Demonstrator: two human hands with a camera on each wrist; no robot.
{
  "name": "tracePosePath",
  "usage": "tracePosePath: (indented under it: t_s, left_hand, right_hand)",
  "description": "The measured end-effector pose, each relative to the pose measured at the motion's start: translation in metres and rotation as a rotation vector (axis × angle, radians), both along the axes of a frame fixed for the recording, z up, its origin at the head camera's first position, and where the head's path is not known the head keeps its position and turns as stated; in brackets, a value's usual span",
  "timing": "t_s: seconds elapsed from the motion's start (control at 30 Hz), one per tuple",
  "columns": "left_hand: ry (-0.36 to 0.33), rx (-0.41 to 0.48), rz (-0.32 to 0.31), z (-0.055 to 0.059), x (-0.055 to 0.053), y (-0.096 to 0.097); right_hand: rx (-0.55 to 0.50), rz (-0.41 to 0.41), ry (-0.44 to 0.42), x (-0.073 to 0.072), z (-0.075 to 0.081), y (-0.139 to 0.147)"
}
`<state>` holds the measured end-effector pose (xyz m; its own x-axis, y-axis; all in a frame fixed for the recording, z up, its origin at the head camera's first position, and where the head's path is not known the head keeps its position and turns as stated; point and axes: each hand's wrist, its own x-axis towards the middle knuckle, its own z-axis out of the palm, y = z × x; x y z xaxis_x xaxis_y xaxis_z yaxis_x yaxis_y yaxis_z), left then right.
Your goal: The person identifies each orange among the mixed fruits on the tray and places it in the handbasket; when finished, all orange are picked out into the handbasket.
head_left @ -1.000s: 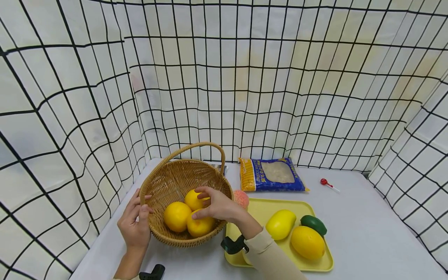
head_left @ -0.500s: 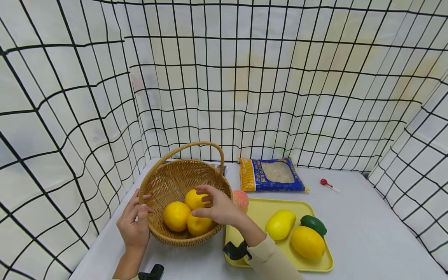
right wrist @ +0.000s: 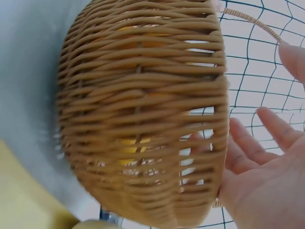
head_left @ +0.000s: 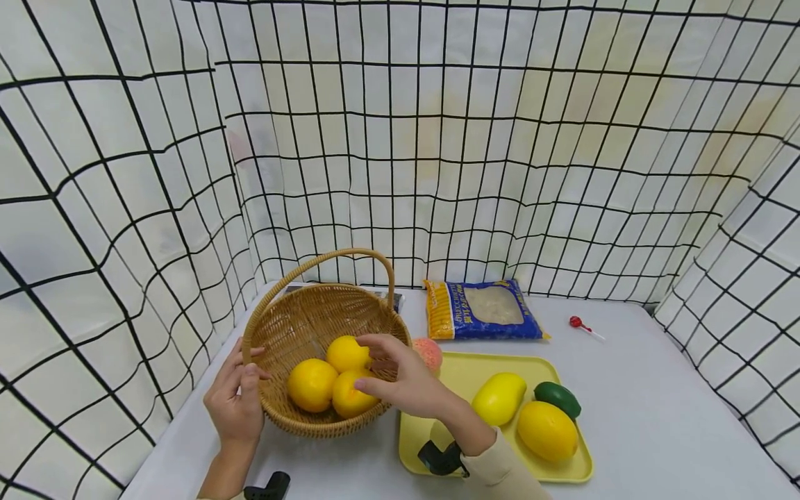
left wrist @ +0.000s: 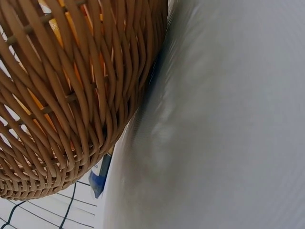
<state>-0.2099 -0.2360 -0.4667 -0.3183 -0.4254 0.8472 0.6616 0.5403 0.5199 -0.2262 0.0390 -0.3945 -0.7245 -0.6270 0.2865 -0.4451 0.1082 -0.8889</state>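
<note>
A wicker basket leans toward me on the white table, its arched handle raised. Three oranges lie together in its bottom. My left hand grips the left rim near the foot of the handle, fingers outside and fingertips over the edge. Over the right rim is my right hand, fingers spread and holding nothing, its thumb in front of the nearest orange in the head view. In the right wrist view, the fingers extend past the rim. The left wrist view shows the basket's woven outside; the left hand is hidden there.
Right of the basket, a yellow tray holds a yellow mango, an orange-yellow fruit and a dark green fruit. A pink fruit sits by the basket. Behind lie a blue pasta bag and red lollipop.
My right hand has drawn back to the right, away from the oranges, with its fingers spread. The left hand keeps its grip on the basket; the whole view shifts slightly.
</note>
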Motion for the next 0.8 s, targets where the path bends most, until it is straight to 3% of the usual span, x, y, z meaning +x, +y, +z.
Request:
tracePosePath:
  t_s: [0.57,0.8]
  left_hand:
    - [-0.024,0.007,0.017,0.001,0.000,0.000]
    - [-0.012,0.036,0.033,0.001,-0.001,0.000]
  right_hand:
    - [-0.139,-0.054,0.100,0.014,-0.010,0.037]
    - [-0.126,-0.093,0.066,0.023,-0.016,0.057]
